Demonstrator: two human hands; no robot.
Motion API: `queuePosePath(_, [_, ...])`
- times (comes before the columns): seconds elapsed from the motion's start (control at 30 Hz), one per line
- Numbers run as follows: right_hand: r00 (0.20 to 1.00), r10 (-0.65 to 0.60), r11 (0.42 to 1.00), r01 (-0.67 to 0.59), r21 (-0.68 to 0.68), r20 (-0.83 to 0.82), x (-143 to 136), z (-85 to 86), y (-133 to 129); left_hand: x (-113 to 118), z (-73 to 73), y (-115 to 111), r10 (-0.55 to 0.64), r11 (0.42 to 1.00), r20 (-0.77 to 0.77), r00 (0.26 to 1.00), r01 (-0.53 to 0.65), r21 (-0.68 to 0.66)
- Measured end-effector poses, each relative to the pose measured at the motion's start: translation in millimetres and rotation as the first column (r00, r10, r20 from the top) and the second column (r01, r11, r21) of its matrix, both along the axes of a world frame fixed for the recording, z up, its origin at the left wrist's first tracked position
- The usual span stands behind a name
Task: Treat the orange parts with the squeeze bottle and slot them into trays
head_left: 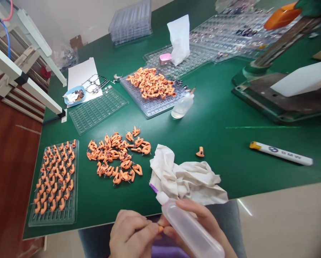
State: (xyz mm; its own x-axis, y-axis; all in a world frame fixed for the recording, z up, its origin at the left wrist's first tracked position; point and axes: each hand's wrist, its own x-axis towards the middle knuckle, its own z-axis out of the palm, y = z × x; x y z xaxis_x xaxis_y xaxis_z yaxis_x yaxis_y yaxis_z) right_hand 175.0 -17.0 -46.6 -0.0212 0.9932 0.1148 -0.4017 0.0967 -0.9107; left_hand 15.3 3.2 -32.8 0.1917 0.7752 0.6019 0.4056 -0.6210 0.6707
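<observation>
At the table's front edge, my left hand [132,233] is closed, its fingertips pinching a small orange plastic piece [161,228] mostly hidden by fingers. My right hand [207,218] wraps round a translucent squeeze bottle [191,229] with a white cap and thin purple nozzle pointing up and left. Fingers of that hand also come close to the orange piece; whether they touch it I cannot tell. Just beyond the nozzle lies a crumpled off-white cloth [187,179]. A single orange piece [200,152] stands behind the cloth, and a loose pile of bent orange pieces [114,154] lies left of it.
A clear tray [74,215] at left holds rows of orange pieces. Farther back are a heaped tray [149,114], a second bottle [182,106], an unfilled tray [98,109] and a blue dish [74,102]. A white marker [284,153] and a green metal press [268,96] are at right.
</observation>
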Motion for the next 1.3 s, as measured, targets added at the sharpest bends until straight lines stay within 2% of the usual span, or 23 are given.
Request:
queuePosePath(0.07, [1.000, 0.014, 1.000, -0.014, 0.019, 0.007, 1.1, -0.6, -1.1, 1.0, 0.6, 0.9, -0.021, 1.000, -0.010, 1.000, 0.021, -0.001])
queuePosePath(0.17, [0.995, -0.073, 0.996, 0.069, 0.063, 0.074, 3.7, 0.2, -0.6, 1.9, 5.8, 5.6, -0.045, 0.999, -0.038, 0.998, 0.045, -0.005])
queuePosePath(0.3, [0.955, -0.144, 0.984, 0.111, 0.138, 0.259, 17.7, 4.7, 7.2, 2.8, 22.3, 22.5, -0.138, 0.990, -0.132, 0.981, 0.134, -0.041])
queuePosePath(0.4, [0.866, -0.318, 0.937, 0.225, 0.269, 0.385, 33.6, 5.9, 19.8, 7.5, 36.3, 43.4, -0.187, 0.969, -0.185, 0.965, 0.151, -0.194])
queuePosePath(0.5, [0.750, -0.485, 0.867, 0.345, 0.360, 0.449, 44.4, -1.2, 34.1, 20.8, 44.4, 68.1, -0.258, 0.886, -0.222, 0.940, 0.138, -0.443])
queuePosePath(0.57, [0.669, -0.484, 0.871, 0.307, 0.384, 0.564, 46.9, -9.3, 41.3, 32.9, 45.9, 84.0, -0.333, 0.804, -0.273, 0.903, 0.120, -0.582])
queuePosePath(0.6, [0.629, -0.468, 0.881, 0.275, 0.385, 0.620, 47.1, -13.4, 43.8, 38.6, 46.1, 91.0, -0.369, 0.782, -0.324, 0.871, 0.102, -0.615])
queuePosePath(0.63, [0.595, -0.453, 0.889, 0.246, 0.386, 0.664, 46.9, -16.9, 45.5, 43.2, 46.3, 96.8, -0.387, 0.784, -0.389, 0.836, 0.076, -0.616])
queuePosePath(0.7, [0.557, -0.448, 0.892, 0.222, 0.394, 0.700, 46.1, -21.8, 47.2, 47.4, 48.2, 104.4, -0.368, 0.826, -0.514, 0.775, 0.019, -0.563])
queuePosePath(0.77, [0.542, -0.459, 0.887, 0.225, 0.404, 0.704, 45.5, -23.6, 47.4, 43.9, 52.7, 105.5, -0.315, 0.869, -0.581, 0.750, -0.018, -0.494])
queuePosePath(0.83, [0.536, -0.463, 0.884, 0.220, 0.412, 0.706, 45.4, -23.3, 47.1, 34.2, 58.8, 100.2, -0.273, 0.908, -0.585, 0.764, 0.004, -0.418])
queuePosePath(0.97, [0.546, -0.457, 0.885, 0.203, 0.418, 0.702, 44.3, -21.2, 45.4, 11.7, 63.8, 76.8, -0.121, 0.991, -0.492, 0.862, 0.079, -0.105])
queuePosePath(1.03, [0.556, -0.443, 0.892, 0.191, 0.410, 0.704, 42.2, -20.9, 43.3, 4.0, 60.8, 63.4, -0.064, 0.997, -0.459, 0.886, 0.078, 0.012])
queuePosePath(1.13, [0.578, -0.406, 0.908, 0.170, 0.382, 0.707, 37.6, -22.7, 39.0, -2.7, 54.0, 47.5, -0.018, 0.991, -0.420, 0.907, 0.071, 0.110])
queuePosePath(1.3, [0.681, -0.372, 0.927, 0.238, 0.290, 0.631, 31.0, -29.3, 32.1, -10.5, 45.9, 34.3, 0.011, 0.988, -0.347, 0.938, 0.043, 0.147])
